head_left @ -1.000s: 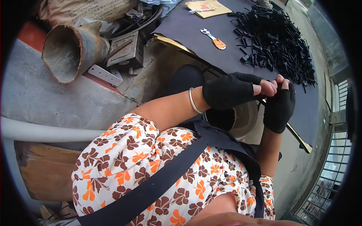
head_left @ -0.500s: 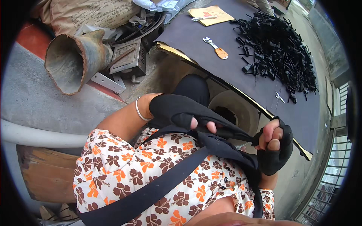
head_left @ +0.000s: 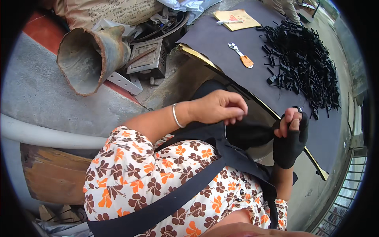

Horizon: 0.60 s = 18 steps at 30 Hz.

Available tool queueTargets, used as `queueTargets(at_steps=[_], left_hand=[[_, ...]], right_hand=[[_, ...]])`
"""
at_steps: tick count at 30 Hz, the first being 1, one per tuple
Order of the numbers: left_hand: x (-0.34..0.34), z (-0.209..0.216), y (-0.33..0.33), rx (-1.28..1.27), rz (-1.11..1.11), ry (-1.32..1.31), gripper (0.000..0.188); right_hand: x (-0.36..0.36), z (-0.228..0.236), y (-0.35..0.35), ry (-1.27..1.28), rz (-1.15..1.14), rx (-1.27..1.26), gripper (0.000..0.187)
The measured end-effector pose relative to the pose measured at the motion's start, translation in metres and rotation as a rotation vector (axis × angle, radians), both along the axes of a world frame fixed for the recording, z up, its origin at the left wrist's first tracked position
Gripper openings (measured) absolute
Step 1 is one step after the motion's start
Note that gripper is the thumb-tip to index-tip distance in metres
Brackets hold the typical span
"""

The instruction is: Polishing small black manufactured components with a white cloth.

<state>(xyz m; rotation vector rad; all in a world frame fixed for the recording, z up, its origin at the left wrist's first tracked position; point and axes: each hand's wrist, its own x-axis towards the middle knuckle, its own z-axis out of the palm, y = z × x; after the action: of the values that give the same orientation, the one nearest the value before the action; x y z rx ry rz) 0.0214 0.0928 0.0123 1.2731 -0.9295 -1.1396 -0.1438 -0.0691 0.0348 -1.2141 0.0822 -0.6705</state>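
My left hand is bare, its fingers curled in and the thumb pressed toward them; I see nothing in it. A white bangle circles that wrist. In a black fingerless glove, my right hand is closed on one end of a black arm sleeve. The stretched sleeve runs leftward from that fist, below my left hand and above my lap. Its left end is lost against other dark cloth. Both hands are in front of the near edge of a dark-topped table.
On the table lie a heap of small black plastic parts, a wrench with an orange-wrapped handle, and a tan paper pad with a pen. At left are a rusty flared pipe, a metal box and a paper sack.
The black sleeve has come off my left forearm and hand, leaving them bare. My right hand keeps hold of the sleeve's end. The whole view has shifted slightly.
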Motion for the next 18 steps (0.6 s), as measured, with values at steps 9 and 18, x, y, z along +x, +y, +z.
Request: queueTargets(at_steps=[9, 18], left_hand=[[-0.032, -0.017, -0.029, -0.245, -0.152, -0.289, 0.041], [0.169, -0.009, 0.060, -0.271, 1.266, -1.275, 0.033]], right_hand=[[0.019, -0.004, 0.017, 0.009, 0.110, 0.086, 0.012], [0.020, -0.003, -0.027, -0.072, -0.347, -0.464, 0.010]])
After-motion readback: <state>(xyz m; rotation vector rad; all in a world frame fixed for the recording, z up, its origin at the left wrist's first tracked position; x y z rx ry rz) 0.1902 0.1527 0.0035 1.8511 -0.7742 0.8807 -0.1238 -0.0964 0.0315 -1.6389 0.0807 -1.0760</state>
